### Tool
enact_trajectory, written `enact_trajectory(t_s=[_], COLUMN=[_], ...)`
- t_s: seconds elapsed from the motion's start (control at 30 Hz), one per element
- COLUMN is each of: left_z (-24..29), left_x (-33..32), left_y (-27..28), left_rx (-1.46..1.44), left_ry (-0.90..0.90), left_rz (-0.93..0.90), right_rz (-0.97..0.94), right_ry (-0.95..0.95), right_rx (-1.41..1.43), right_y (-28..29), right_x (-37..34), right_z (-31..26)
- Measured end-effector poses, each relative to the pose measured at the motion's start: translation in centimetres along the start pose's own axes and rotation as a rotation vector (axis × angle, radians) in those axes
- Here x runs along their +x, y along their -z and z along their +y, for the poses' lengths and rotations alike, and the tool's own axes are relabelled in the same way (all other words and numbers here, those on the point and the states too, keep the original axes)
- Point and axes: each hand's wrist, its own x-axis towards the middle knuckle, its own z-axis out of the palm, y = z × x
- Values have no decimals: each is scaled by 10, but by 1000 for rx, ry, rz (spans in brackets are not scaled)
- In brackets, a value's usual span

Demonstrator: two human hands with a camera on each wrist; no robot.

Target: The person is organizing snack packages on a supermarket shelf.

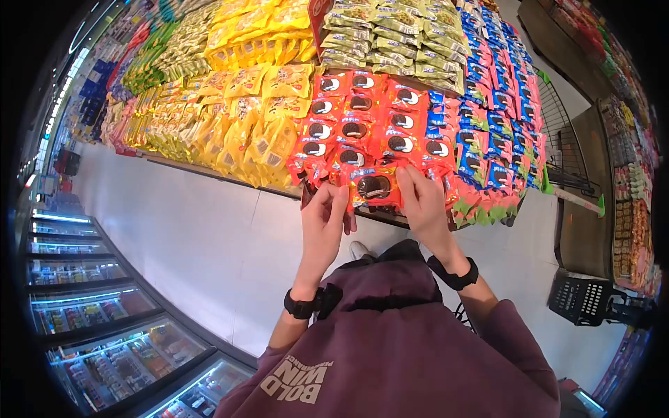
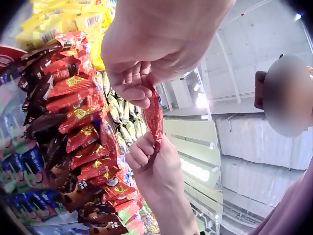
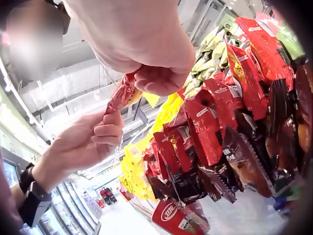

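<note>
Between both hands a small red packet (image 1: 374,187) with a dark round cookie picture is held, its front facing up toward the head view. My left hand (image 1: 325,212) pinches its left end, and my right hand (image 1: 421,203) pinches the right end. In the left wrist view the same packet (image 2: 153,117) shows edge-on between the left hand (image 2: 146,54) and the right hand (image 2: 161,171). The right wrist view has the packet (image 3: 122,94) stretched between the left hand (image 3: 88,142) and the right hand (image 3: 151,54). Just beyond the hands lie rows of similar red packets (image 1: 354,130).
Yellow packets (image 1: 240,139) fill the display's left side, green ones (image 1: 394,35) its back, blue and pink ones (image 1: 498,125) its right. A shopping cart (image 1: 568,139) and a black basket (image 1: 580,298) are at the right. Glass-topped freezers (image 1: 125,348) line the lower left.
</note>
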Motion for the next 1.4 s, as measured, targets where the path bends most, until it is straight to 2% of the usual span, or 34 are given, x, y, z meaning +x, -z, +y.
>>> enact_trajectory(t_s=[0.17, 0.4, 0.5, 0.6, 0.7, 0.77, 0.87, 1.1, 1.2, 1.3, 1.4], left_z=[-1, 2, 0, -3, -4, 0, 13, 10, 0, 0, 7], left_x=[17, 21, 21, 22, 30, 41, 56, 72, 74, 72, 71], left_y=[5, 16, 22, 33, 42, 43, 37, 37, 39, 40, 34], left_rx=[-25, -21, -28, -18, 53, 109, 183, 745, 783, 880, 956], left_ry=[-108, -51, -50, -24, -5, -7, -89, -341, -477, -447, -730], left_rz=[-36, -72, -61, -74, -64, -44, 35, 29, 40, 81, 89], right_rz=[73, 56, 7, -42, -40, -3, 15, 33, 60, 8, 76], right_ry=[-34, -125, -185, -216, -325, -230, -129, 48, 57, -25, 76], right_rx=[48, 137, 289, 240, 172, 11, -177, -381, -386, -443, -460], right_y=[-11, -18, -24, -26, -26, -30, -28, -28, -30, -25, -25], right_x=[3, -4, -8, -11, 0, 12, 28, 42, 43, 42, 41], right_z=[10, -1, 4, 6, 0, 8, 6, 8, 13, 3, -7])
